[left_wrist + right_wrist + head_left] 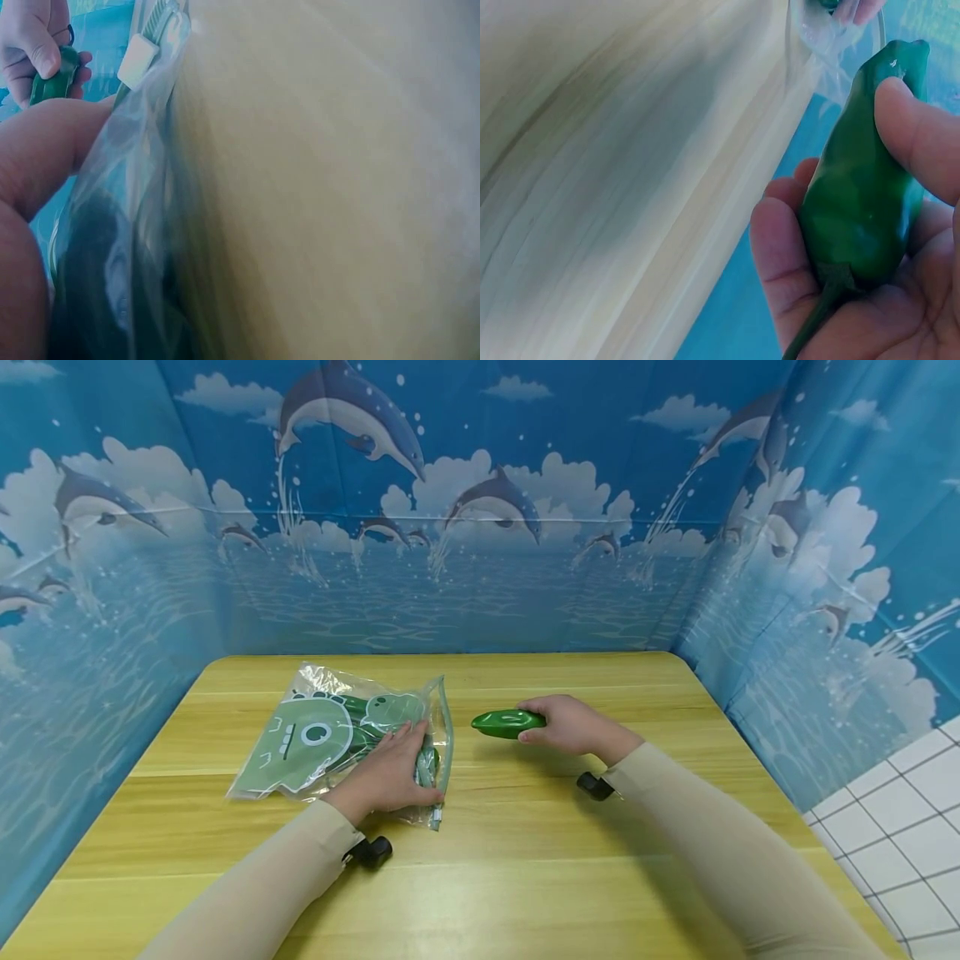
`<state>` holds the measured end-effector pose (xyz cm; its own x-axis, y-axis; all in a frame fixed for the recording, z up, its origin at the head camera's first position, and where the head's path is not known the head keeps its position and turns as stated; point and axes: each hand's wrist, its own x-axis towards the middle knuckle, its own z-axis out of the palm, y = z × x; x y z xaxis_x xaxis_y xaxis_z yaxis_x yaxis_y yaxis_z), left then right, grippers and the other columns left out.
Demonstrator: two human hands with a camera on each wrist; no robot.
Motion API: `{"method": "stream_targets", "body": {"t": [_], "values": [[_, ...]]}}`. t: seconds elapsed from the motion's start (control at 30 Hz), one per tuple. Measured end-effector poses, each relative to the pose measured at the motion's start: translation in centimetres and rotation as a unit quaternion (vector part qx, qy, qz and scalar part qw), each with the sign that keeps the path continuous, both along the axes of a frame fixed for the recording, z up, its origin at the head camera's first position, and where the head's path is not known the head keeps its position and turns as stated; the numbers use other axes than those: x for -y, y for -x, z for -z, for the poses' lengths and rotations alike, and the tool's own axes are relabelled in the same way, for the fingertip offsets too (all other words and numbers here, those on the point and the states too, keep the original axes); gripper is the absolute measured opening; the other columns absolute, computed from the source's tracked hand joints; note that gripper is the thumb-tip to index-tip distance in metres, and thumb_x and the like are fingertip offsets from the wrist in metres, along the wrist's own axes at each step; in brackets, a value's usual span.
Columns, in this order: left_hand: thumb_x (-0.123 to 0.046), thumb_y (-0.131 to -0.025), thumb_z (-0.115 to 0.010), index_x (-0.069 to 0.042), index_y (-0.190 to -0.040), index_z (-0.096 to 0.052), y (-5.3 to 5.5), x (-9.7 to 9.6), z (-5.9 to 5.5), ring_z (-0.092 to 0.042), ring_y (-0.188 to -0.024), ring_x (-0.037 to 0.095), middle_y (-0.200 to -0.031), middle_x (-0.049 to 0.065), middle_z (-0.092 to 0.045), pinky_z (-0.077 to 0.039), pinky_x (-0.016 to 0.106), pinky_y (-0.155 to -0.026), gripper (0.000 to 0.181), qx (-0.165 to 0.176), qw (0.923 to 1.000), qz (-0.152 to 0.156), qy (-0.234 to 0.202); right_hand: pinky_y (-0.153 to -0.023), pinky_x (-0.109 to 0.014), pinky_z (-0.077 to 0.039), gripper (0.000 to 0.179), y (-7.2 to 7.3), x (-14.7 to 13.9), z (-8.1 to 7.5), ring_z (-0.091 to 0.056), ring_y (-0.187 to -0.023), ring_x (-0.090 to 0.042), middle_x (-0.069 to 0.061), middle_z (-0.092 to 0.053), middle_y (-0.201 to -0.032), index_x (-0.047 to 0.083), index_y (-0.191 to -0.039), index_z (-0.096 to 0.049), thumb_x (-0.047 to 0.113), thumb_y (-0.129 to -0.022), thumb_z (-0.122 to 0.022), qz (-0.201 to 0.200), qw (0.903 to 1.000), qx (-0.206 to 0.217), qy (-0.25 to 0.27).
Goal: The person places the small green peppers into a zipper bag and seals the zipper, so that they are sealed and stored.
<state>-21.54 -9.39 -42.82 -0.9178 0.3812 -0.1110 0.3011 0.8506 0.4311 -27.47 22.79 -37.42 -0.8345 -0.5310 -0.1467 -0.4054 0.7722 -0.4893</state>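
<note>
My right hand [570, 724] holds a glossy green pepper [866, 187] above the table, thumb on one side and fingers curled round the other. Its dark stem [817, 319] lies toward the palm, and the tapered end points left toward the bag. A clear zip bag [281, 764] printed with a green one-eyed cartoon lies flat on the left. Dark green things [362, 742] show inside, partly hidden by the print. On the bag's right part rests my left hand [390, 772], fingers spread and the thumb by the zip edge. The white slider [139, 61] sits near that thumb.
The wooden table [510, 877] has a rounded back edge against a blue dolphin curtain [480, 593], which also hangs on both sides. White tiles [907, 810] show at the lower right. A black wrist camera [596, 786] sits under the right cuff, another [372, 852] under the left.
</note>
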Motion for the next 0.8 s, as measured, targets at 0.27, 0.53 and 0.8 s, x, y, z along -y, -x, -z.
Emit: {"method": "stream_targets", "body": {"t": [0.27,0.53,0.8], "values": [[-0.057,-0.081,-0.083,-0.006,-0.170,-0.010,0.0,0.0,0.0,-0.012,-0.165,0.034,-0.176,0.016,-0.017,-0.013,0.052,-0.134,0.126,-0.005,1.0000,0.001,-0.003,-0.084,-0.037,-0.053,0.053,-0.1,2.3,0.3,-0.064,-0.096,-0.016,-0.005,-0.072,-0.126,0.011,-0.149,-0.059,0.035,-0.102,-0.070,0.014,0.9998,-0.009,-0.006],[-0.058,-0.081,-0.083,-0.006,-0.170,-0.009,-0.1,0.1,0.0,-0.011,-0.165,0.033,-0.176,0.016,-0.017,-0.013,0.052,-0.134,0.126,-0.004,1.0000,0.000,-0.002,-0.084,-0.038,-0.052,0.051,-0.2,4.7,0.5,-0.062,-0.090,-0.016,-0.002,-0.072,-0.118,0.012,-0.147,-0.061,0.035,-0.103,-0.070,0.023,0.9991,-0.027,-0.024],[-0.059,-0.082,-0.082,-0.007,-0.170,-0.009,0.0,0.2,0.1,-0.011,-0.165,0.034,-0.176,0.016,-0.016,-0.014,0.054,-0.134,0.126,-0.002,1.0000,-0.001,-0.004,-0.083,-0.038,-0.052,0.049,-0.4,6.6,0.6,-0.062,-0.088,-0.016,-0.002,-0.073,-0.116,0.012,-0.145,-0.063,0.034,-0.102,-0.070,0.038,0.9982,-0.031,-0.035]]}}
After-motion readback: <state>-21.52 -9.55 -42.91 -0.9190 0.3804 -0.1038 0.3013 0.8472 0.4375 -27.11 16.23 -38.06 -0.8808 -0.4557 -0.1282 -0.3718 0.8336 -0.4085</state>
